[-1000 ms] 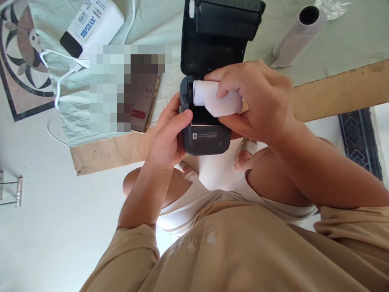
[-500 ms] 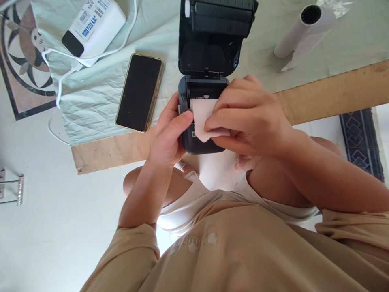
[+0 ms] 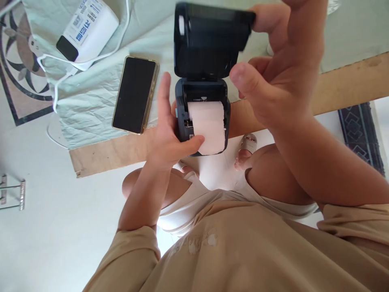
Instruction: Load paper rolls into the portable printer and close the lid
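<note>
A small black portable printer [image 3: 180, 103] is held over the table edge by my left hand [image 3: 168, 138]. My left thumb presses on the white paper [image 3: 209, 127], whose end hangs over the printer's front; the left index finger sticks up along the side. The printer's lid [image 3: 206, 61] stands open, hinged at the back and slightly blurred. At the lid's upper right corner, my right hand [image 3: 282, 73] has its fingers against and partly behind the edge. The right thumb is stretched out near the hinge, and part of its grip is hidden.
Left of the printer, a phone [image 3: 135, 95] lies on the pale green cloth [image 3: 152, 24]. Behind it are a white box-shaped device [image 3: 94, 32] with labels and a white cable [image 3: 123, 40]. The table's bare wooden edge [image 3: 106, 156] runs across in front.
My right hand has let go of the paper and moved up to the lid, which has tilted a little. The paper now drapes over the front, with my left thumb on it.
</note>
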`<state>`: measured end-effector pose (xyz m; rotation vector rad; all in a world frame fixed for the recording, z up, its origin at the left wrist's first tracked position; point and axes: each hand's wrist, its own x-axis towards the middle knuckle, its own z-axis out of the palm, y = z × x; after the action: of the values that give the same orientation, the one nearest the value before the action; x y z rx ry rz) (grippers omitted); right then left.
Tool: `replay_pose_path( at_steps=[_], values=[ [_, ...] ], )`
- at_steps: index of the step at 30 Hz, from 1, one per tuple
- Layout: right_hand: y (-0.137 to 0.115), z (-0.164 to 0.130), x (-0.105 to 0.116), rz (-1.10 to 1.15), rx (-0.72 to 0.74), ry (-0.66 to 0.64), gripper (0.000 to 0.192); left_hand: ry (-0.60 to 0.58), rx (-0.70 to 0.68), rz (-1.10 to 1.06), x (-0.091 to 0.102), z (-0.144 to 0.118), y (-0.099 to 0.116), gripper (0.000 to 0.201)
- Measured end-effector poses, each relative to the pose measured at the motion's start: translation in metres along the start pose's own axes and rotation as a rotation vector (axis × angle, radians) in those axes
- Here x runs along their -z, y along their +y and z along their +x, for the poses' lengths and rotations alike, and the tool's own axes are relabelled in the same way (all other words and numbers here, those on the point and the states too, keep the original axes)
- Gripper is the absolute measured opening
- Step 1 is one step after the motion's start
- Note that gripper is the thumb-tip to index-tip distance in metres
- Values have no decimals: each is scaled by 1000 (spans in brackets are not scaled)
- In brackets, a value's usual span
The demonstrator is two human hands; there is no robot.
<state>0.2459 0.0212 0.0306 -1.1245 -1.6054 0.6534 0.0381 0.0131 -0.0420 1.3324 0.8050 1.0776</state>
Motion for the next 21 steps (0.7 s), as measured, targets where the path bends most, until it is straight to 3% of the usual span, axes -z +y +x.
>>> replay_pose_path(
  at_steps=[4,9,12,14,18,21],
  values=[
    [-3,-2,0,-2,69,-99,13,-45,-158,54,8,6,-22,136],
    [3,-1,6,-69,93,-368,16,-163,-264,21,9,8,-20,126],
    [6,0,10,-85,73,-444,17,-182,-182,15,5,3,-1,112],
    [7,1,11,-93,47,-470,19,-131,-10,16,2,-1,10,104],
    [8,0,12,-86,6,-502,17,-150,-7,-54,1,-3,18,108],
    [7,0,11,-89,19,-507,11,-101,33,-84,-1,-4,17,105]
  ],
)
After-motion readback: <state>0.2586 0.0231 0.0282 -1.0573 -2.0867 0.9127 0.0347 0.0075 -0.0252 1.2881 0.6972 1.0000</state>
